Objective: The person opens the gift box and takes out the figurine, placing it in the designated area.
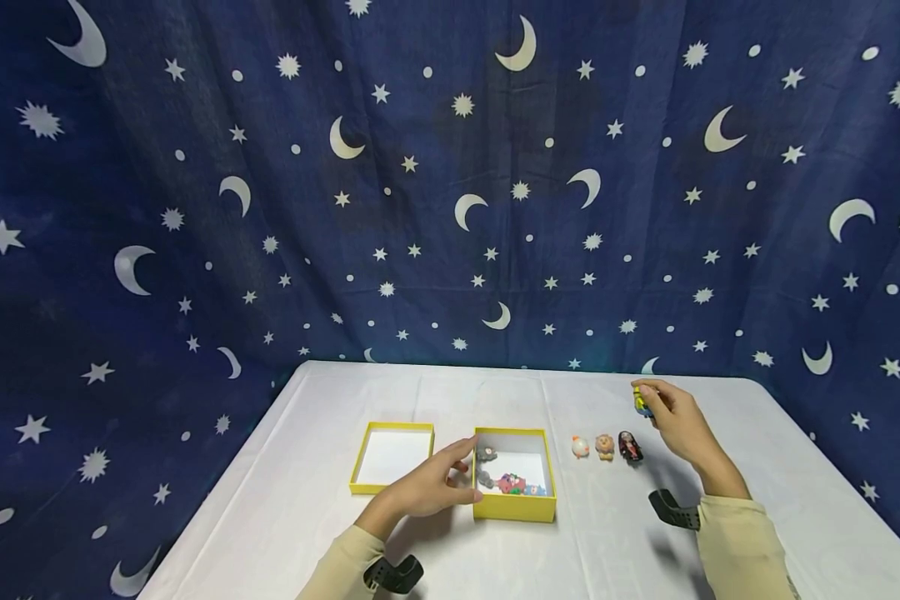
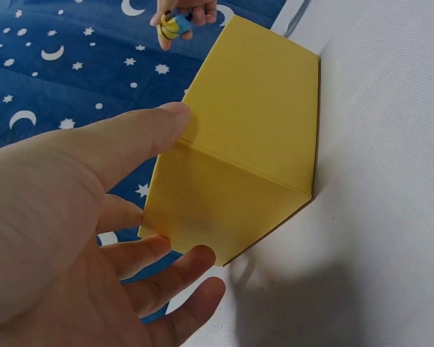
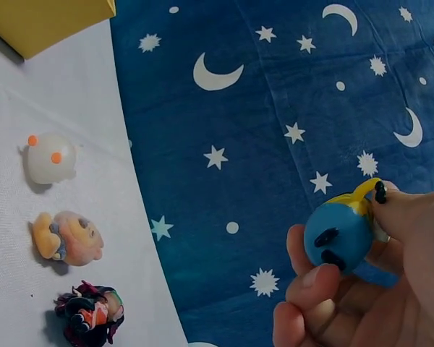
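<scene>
My right hand [image 1: 678,419] pinches a yellow and blue Minion figurine [image 1: 642,402] above the table's right side; in the right wrist view its blue underside and black feet face the camera. My left hand [image 1: 429,486] rests against the left side of a yellow box [image 1: 516,508], thumb by the near corner and fingers loosely bent along the wall. Several small figurines lie inside it, among them grey ones [image 1: 486,478], a pink-red one [image 1: 512,483] and a blue one [image 1: 534,490].
Right of the box stand a white figurine with orange spots [image 3: 52,157], a tan figurine [image 3: 71,238] and a dark-haired figurine [image 3: 92,316] in a row. A shallow yellow-rimmed lid [image 1: 396,457] lies left of the box. Behind the white table [image 1: 285,533] hangs a blue star-and-moon curtain [image 1: 435,275].
</scene>
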A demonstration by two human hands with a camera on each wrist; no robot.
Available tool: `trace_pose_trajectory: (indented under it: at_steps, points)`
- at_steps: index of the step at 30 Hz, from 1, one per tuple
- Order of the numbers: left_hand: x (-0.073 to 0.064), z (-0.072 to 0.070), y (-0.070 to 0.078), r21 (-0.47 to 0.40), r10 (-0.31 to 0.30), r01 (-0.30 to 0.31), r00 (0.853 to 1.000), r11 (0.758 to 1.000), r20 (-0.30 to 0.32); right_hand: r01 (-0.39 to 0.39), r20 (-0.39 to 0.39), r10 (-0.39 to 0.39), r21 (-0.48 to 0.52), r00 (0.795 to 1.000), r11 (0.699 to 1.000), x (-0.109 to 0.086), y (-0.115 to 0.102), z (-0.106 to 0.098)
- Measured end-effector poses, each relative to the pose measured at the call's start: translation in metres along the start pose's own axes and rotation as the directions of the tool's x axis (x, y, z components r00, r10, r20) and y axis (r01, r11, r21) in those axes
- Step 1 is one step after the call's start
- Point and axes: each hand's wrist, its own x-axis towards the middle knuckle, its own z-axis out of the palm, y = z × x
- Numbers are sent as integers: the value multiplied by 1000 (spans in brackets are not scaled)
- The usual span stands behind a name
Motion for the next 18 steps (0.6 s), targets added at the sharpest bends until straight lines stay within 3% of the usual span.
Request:
trace_pose_trajectory:
  at_steps: [8,18]
  points:
    - [-1,1,1,-26,-15,15,1000,1000,11,-28,69,31,-39,997,999,-3,1,-2]
    - [0,1,2,-35,-14,14,1000,999,15,-42,10,42,-41,999,998,-3,-1,-5]
